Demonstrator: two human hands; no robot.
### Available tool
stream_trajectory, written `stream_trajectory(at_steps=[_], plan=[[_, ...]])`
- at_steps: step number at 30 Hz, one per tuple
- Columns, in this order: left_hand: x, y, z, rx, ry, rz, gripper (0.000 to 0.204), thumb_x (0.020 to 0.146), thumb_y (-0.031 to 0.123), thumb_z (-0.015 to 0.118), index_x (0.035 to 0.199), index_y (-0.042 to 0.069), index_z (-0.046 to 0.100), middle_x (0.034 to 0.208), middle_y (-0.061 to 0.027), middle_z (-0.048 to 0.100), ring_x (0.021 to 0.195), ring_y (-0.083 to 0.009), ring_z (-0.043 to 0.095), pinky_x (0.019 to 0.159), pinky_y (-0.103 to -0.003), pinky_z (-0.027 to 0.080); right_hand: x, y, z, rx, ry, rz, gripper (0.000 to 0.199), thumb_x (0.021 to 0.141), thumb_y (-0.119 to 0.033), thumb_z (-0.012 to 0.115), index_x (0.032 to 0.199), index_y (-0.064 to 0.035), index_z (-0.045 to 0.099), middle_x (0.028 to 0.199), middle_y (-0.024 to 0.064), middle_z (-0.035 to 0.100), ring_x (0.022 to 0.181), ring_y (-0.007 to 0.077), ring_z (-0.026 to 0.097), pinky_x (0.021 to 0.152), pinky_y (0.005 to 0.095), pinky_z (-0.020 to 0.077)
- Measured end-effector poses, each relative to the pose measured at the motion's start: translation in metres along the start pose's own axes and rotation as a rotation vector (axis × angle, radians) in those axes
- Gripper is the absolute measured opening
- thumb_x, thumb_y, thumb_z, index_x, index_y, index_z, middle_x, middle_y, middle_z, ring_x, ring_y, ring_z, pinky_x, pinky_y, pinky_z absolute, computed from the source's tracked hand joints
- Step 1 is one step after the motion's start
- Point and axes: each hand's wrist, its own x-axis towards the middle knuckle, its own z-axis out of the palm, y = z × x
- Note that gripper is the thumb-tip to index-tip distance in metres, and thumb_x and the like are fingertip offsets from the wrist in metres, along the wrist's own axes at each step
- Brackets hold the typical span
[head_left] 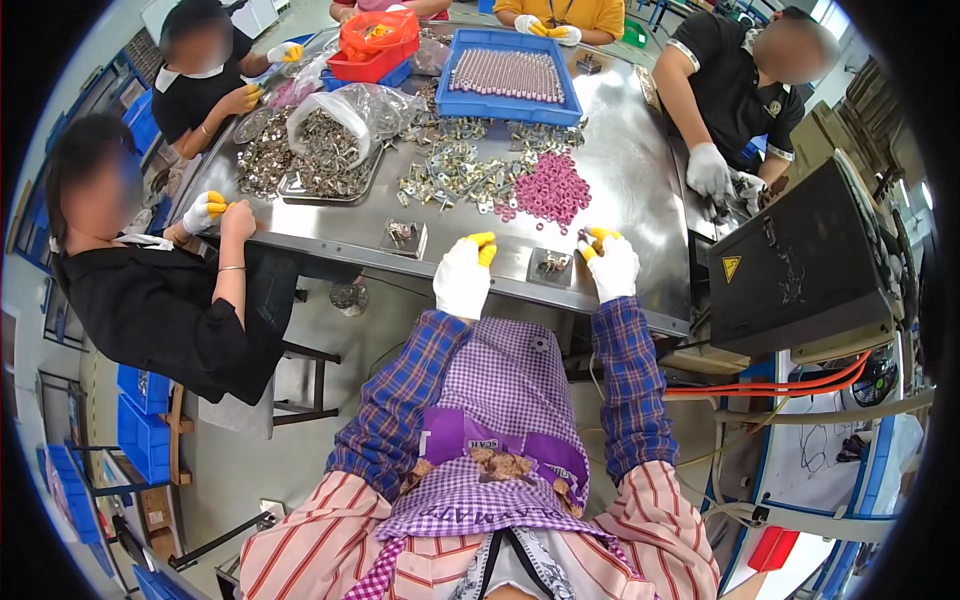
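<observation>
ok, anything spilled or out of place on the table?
Nothing looks clearly damaged. Slightly untidy: the pink rings and metal parts lie loose, edges meeting, a few rings straying from the pile, unlike the neat rows in the blue tray. May be intentional.

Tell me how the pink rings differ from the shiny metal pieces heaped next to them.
The pink rings are all pink; the metal pieces look silvery with yellowish tints. The pink rings are round with holes, whereas the metal pieces are longer and irregular. The metal pieces spread wider than the pink rings. Both lie loose on the table.
</observation>
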Motion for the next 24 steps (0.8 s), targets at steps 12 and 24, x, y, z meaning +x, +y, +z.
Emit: stream_trajectory(at_steps=[12,24], plan=[[-0.014,-0.016,0.014,0.303,0.034,0.285,0.022,0.078,0.019,0.065,0.096,0.009,0.069,0.090,-0.0084,0.064,0.072,-0.0266,0.059,0.066,-0.036,0.047,-0.051,0.026,0.004,-0.081,0.172,-0.063,0.018,0.084,-0.019,0.065,0.095,-0.0046,0.068,0.091,0.0088,0.067,0.080,0.0220,0.063,0.075,0.0293,0.0496],[-0.014,-0.012,0.029,0.336,0.120,0.236,0.022,0.075,0.017,0.067,0.095,0.008,0.069,0.090,-0.0092,0.064,0.072,-0.0268,0.058,0.067,-0.036,0.047,-0.044,-0.027,-0.014,-0.129,0.216,-0.393,0.021,0.080,-0.014,0.068,0.097,-0.0023,0.066,0.094,0.0086,0.067,0.083,0.0176,0.061,0.077,0.0267,0.0478]])
